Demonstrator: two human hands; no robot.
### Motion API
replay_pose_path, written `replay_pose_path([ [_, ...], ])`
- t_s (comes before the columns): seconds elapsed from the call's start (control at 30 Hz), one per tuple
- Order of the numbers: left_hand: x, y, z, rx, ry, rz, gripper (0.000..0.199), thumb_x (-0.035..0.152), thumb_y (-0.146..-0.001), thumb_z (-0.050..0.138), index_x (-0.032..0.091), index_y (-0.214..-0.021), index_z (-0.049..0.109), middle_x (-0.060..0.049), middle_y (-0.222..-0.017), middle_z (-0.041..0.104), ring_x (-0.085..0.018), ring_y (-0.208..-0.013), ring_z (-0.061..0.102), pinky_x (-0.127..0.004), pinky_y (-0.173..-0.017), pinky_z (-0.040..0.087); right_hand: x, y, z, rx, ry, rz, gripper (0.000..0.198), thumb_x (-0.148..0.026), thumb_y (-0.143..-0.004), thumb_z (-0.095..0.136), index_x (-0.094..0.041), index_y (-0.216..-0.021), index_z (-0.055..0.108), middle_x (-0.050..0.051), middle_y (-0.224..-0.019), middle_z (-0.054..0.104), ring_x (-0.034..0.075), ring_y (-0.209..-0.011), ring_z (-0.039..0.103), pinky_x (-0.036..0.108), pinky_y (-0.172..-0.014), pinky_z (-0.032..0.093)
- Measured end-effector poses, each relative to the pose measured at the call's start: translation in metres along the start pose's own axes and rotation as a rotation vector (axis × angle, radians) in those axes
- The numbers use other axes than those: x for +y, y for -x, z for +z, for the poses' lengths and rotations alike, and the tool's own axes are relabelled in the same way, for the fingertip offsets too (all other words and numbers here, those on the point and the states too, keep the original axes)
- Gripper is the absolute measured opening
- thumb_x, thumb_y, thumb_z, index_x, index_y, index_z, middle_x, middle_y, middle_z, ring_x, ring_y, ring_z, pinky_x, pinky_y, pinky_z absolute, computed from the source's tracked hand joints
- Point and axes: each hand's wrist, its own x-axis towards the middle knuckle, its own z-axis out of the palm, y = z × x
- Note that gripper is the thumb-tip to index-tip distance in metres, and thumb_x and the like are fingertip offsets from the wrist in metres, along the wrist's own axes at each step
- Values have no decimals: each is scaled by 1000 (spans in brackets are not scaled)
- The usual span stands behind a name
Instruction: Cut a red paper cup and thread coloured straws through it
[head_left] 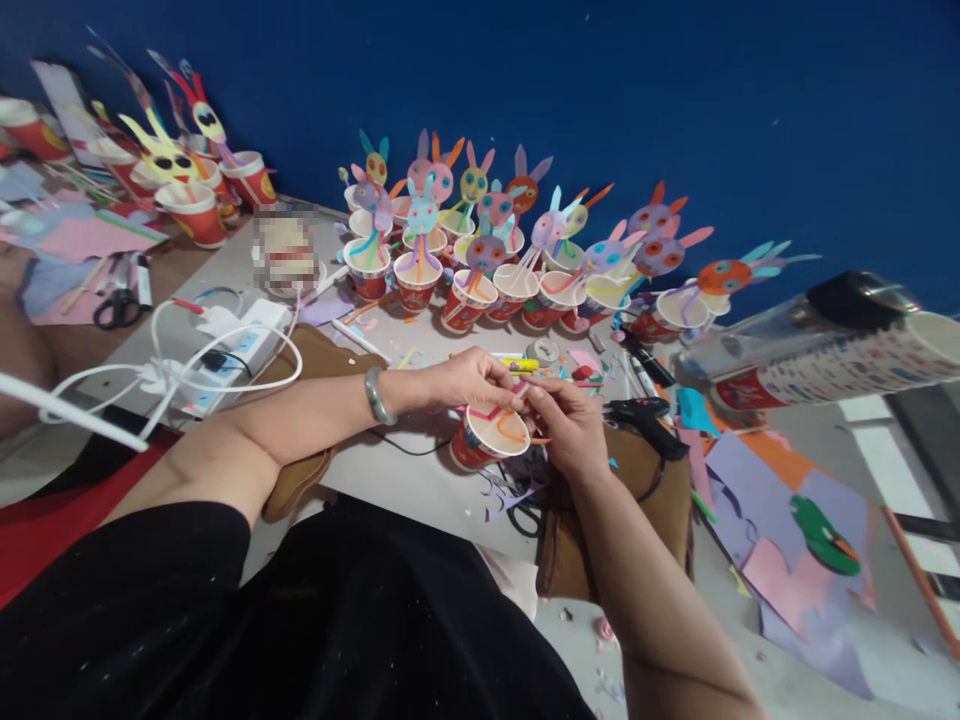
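Note:
A red-and-white paper cup point(487, 445) stands on the table in front of me, with an orange paper strip point(514, 427) curving out over its rim. My left hand point(480, 383), a bangle at its wrist, is closed in a pinch above the cup's far rim. It grips a narrow pink-red paper strip point(517, 390). From the right, my right hand point(570, 425) pinches the same strip close to the left fingertips. The fingers partly hide the strip and the cup's rim.
Several cups with paper rabbit heads point(491, 255) line the blue wall. A power strip point(244, 350) with white cables lies left. To my right are a black glue gun point(637, 410), a clear bottle point(757, 330), stacked cups point(832, 370) and coloured paper point(787, 530). Scissors point(525, 515) lie near the cup.

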Motion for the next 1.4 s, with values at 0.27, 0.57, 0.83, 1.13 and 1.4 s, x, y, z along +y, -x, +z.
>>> replay_pose_path([
  [0.27, -2, -2, 0, -30, -49, 50, 32, 33, -65, 91, 9, -69, 71, -1, -63, 63, -9, -59, 54, -24, -61, 41, -3, 1, 0, -5, 4, 11, 34, -53, -77, 81, -22, -87, 72, -2, -62, 66, 10, -45, 53, 24, -44, 45],
  [0.57, -9, -6, -6, -74, 100, -96, 35, 32, -63, 94, 9, -79, 72, -6, -73, 71, -13, -68, 64, -27, -68, 47, 0, -2, 3, -1, -64, 61, 35, -52, -76, 83, -22, -85, 68, -5, -54, 59, 7, -40, 43, 20, -38, 33],
  [0.83, -15, -6, -6, -23, 29, -52, 36, 38, -63, 91, 9, -78, 75, -4, -69, 70, -12, -63, 62, -24, -63, 46, 0, -4, 6, 47, -39, 39, 37, -52, -75, 82, -21, -86, 66, -6, -58, 59, 6, -41, 41, 21, -39, 32],
  [1.13, 2, -1, -5, 6, -26, 53, 36, 41, -65, 87, 9, -72, 71, 0, -63, 63, -7, -57, 52, -22, -58, 38, -27, -11, -3, 111, 137, 30, 42, -55, -84, 71, -20, -107, 72, -1, -69, 65, 10, -48, 52, 24, -45, 41],
  [1.4, 22, 7, -11, 46, -43, 131, 30, 33, -68, 85, 10, -66, 65, 2, -59, 59, -6, -57, 51, -20, -57, 37, -51, -42, -30, 207, 884, -218, 28, -34, -78, 70, -15, -98, 77, 6, -74, 71, 19, -64, 61, 33, -64, 48],
])
